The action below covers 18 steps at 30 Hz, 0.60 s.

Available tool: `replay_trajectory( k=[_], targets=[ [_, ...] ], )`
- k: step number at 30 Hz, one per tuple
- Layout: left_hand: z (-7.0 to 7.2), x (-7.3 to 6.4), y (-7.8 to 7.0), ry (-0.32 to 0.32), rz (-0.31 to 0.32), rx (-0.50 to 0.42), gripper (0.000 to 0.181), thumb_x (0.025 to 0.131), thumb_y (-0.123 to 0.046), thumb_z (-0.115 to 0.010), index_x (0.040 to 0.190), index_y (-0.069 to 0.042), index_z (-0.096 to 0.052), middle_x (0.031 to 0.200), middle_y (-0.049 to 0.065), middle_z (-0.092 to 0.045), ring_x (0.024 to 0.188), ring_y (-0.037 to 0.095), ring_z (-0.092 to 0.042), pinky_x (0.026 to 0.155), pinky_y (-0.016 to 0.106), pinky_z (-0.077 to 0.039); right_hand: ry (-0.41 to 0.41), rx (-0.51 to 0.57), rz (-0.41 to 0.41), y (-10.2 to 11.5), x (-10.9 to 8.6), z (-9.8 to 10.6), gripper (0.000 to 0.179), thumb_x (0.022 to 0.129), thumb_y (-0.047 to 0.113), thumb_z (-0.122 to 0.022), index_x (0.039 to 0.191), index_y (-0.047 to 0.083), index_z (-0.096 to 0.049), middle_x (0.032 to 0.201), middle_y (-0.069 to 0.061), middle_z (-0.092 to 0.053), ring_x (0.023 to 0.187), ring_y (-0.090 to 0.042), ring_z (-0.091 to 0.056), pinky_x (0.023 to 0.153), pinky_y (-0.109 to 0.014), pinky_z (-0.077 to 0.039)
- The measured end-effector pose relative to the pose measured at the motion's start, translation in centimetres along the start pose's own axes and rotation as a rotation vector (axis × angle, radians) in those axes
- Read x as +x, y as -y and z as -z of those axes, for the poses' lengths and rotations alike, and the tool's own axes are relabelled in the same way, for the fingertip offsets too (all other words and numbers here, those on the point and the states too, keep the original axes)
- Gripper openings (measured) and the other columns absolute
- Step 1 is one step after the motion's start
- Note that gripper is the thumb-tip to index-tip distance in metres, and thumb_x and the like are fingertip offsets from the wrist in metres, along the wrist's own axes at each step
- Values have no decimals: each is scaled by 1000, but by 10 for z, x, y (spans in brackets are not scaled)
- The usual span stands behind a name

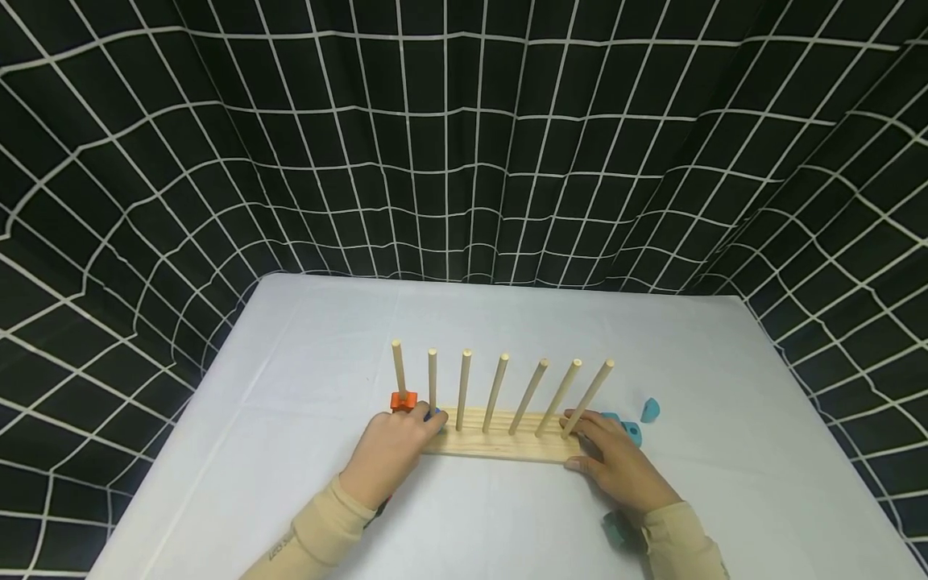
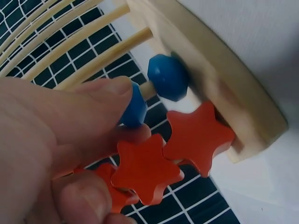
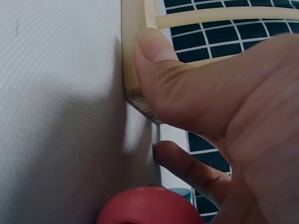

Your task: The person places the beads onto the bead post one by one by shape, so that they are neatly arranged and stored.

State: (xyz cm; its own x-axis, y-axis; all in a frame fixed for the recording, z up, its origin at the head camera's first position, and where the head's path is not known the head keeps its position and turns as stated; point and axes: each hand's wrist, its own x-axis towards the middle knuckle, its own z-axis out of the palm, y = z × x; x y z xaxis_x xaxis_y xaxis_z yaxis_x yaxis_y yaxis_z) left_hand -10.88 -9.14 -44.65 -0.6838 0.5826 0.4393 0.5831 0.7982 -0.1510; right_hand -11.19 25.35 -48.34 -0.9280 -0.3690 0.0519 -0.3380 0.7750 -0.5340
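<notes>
A wooden peg board (image 1: 500,443) with a row of upright wooden rods lies on the white table. My left hand (image 1: 395,447) is at its left end, pinching a blue faceted bead (image 2: 134,107) between thumb and finger on the second rod. Below that bead, a second blue bead (image 2: 168,77) sits against the base on the same rod. Red star beads (image 2: 198,137) are stacked on the end rod beside it. My right hand (image 1: 616,459) grips the board's right end, its thumb (image 3: 156,46) on the front edge and its other fingers toward the back.
Teal pieces (image 1: 650,410) lie behind and right of my right hand. Another teal-grey piece (image 1: 615,530) is by the right wrist. A red rounded thing (image 3: 149,207) shows low in the right wrist view. A dark grid-patterned curtain (image 1: 464,145) surrounds the table.
</notes>
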Motion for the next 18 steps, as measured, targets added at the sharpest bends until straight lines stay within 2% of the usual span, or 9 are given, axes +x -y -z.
replay_trajectory(
  k=[6, 11, 18],
  targets=[
    [-4, -1, -4, -17, 23, 16, 31, 67, 5, -76, 87, -16, -66, 75, 2, -64, 44, 9, -49, 34, 21, -33, 2, -3, -3, 2, 0, 1, 46, 82, 26, -73, 124, 17, -59, 142, -3, -48, 133, -35, -38, 106, -59, -33],
    [-4, -1, -7, -2, 44, 42, 27, 70, -2, -79, 88, -16, -66, 78, 3, -65, 46, 12, -54, 35, 23, -37, -7, -13, 10, 2, -1, 1, 46, 81, 26, -74, 124, 16, -59, 141, -5, -49, 132, -36, -39, 104, -59, -34],
    [-2, -4, -13, -6, 93, 51, 30, 67, 3, -76, 89, -15, -64, 77, 3, -63, 39, 13, -46, 33, 23, -32, -5, -10, 10, 3, -1, 0, 44, 82, 26, -73, 123, 17, -59, 141, -4, -50, 132, -35, -40, 104, -59, -35]
  ],
)
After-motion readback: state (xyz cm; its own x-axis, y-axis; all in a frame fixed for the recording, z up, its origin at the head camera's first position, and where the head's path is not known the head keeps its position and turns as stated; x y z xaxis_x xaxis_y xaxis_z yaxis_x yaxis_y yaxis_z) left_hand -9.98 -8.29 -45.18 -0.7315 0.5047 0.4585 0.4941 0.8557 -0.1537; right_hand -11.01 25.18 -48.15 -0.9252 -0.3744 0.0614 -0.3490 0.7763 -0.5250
